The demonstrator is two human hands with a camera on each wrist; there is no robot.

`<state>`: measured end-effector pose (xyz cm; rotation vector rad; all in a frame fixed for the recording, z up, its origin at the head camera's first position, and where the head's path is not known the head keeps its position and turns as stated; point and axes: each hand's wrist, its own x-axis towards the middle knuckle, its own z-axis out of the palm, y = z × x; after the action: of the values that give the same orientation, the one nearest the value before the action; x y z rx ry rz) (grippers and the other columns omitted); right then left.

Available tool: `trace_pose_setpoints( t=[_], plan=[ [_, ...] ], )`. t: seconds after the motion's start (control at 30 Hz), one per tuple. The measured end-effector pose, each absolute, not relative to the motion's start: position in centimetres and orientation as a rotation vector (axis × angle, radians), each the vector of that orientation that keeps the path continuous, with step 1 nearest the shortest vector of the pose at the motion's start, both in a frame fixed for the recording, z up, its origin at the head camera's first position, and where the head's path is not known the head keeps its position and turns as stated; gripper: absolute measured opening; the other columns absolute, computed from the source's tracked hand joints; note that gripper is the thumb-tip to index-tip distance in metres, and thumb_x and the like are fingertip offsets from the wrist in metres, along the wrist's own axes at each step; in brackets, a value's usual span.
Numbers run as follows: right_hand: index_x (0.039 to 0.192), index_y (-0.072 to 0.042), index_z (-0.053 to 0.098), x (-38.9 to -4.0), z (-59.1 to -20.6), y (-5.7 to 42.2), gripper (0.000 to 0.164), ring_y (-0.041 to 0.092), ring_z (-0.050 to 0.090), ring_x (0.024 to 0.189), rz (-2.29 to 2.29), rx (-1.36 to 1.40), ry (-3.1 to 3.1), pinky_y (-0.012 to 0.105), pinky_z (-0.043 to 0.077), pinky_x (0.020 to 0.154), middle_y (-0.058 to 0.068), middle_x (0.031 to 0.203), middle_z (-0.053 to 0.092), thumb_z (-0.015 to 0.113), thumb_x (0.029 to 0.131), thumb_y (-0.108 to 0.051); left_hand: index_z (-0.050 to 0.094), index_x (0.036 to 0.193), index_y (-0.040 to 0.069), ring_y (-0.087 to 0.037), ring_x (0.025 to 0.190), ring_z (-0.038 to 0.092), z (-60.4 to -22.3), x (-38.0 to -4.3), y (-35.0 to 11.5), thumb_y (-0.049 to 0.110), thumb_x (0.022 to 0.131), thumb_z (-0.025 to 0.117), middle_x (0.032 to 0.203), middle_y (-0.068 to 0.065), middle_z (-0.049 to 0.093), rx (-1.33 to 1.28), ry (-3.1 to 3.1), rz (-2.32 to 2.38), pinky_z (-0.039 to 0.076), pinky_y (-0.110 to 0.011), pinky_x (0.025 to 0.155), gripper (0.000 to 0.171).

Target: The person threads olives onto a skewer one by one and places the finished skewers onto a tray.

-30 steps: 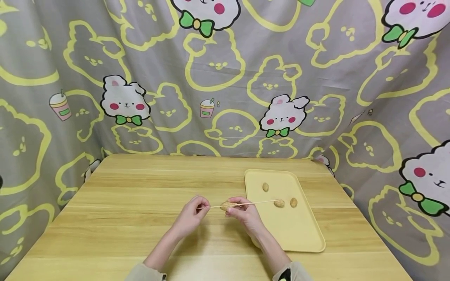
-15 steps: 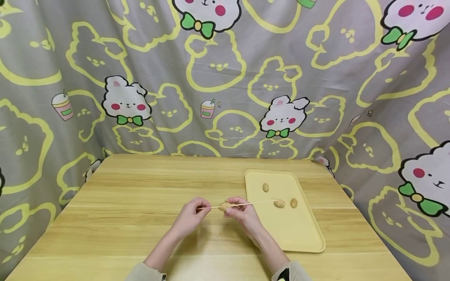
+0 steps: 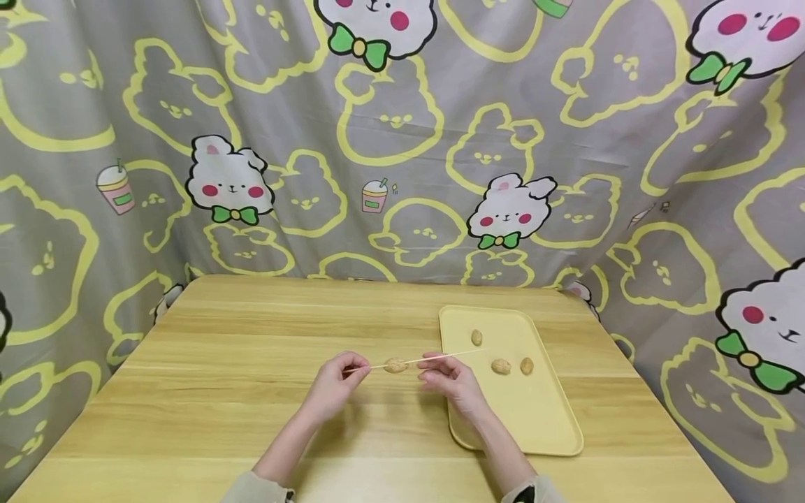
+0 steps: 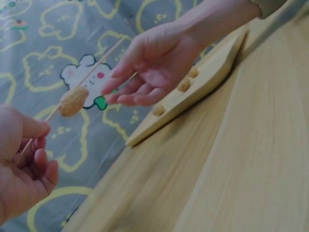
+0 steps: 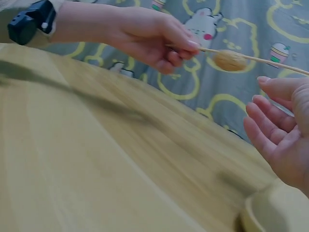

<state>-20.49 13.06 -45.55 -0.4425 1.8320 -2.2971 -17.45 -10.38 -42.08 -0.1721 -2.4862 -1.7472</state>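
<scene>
My left hand (image 3: 337, 385) pinches a thin wooden skewer (image 3: 463, 354) near its left end, between thumb and index finger. A brown oval ball (image 3: 396, 365) with a rough surface, like a meatball, is threaded on the skewer just beyond the left fingertips. The skewer runs on past it to the right, level above the table. To the right of the ball, my right hand (image 3: 454, 384) has its fingers loosely extended, the thumb apart from the skewer in the right wrist view. Behind that hand, several similar brown balls (image 3: 501, 367) lie on a yellow tray (image 3: 544, 412).
The yellow tray rests on the right part of the wooden table (image 3: 251, 349), partly under the right forearm. A grey curtain (image 3: 302, 91) with cartoon prints hangs around the table's back and sides. A black device (image 5: 33, 23) is worn on the left wrist.
The right hand has let go of the threaded ball and moved right with its fingers opened. The ball and skewer have shifted slightly left with the left hand.
</scene>
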Motion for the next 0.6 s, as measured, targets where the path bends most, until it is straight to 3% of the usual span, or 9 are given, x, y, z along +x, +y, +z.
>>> trace_pose_setpoints(
  t=[0.17,0.33,0.6],
  plan=[
    [0.121,0.022,0.039,-21.1,-45.2,15.4,0.043,0.014,0.062,0.088,-2.303,-0.424,1.934,0.033,0.051,0.077,0.007,0.099,0.065,0.057,0.086,0.005,0.063,0.088,0.002,-0.015,0.080,0.055,-42.7,-17.8,-10.8,0.003,0.088,0.060,0.084,-0.003,0.059,-0.159,-2.485,-1.740,0.046,-0.027,0.070,0.003],
    [0.116,0.017,0.048,-21.5,-44.7,18.0,0.035,0.014,0.063,0.087,-2.298,-0.336,2.090,0.029,0.052,0.074,0.012,0.099,0.064,0.059,0.086,0.003,0.063,0.089,0.003,-0.013,0.078,0.053,-42.9,-17.8,-11.2,0.009,0.089,0.061,0.084,-0.001,0.058,-0.198,-2.469,-1.777,0.045,-0.026,0.068,0.006],
    [0.120,0.011,0.051,-22.6,-44.8,22.8,0.037,0.010,0.062,0.092,-2.301,-0.391,2.221,0.027,0.052,0.075,0.003,0.103,0.066,0.061,0.088,-0.005,0.063,0.087,0.001,-0.014,0.078,0.054,-42.8,-17.7,-12.0,0.007,0.089,0.061,0.083,-0.002,0.058,-0.199,-2.450,-1.759,0.046,-0.026,0.070,0.006]
  ],
)
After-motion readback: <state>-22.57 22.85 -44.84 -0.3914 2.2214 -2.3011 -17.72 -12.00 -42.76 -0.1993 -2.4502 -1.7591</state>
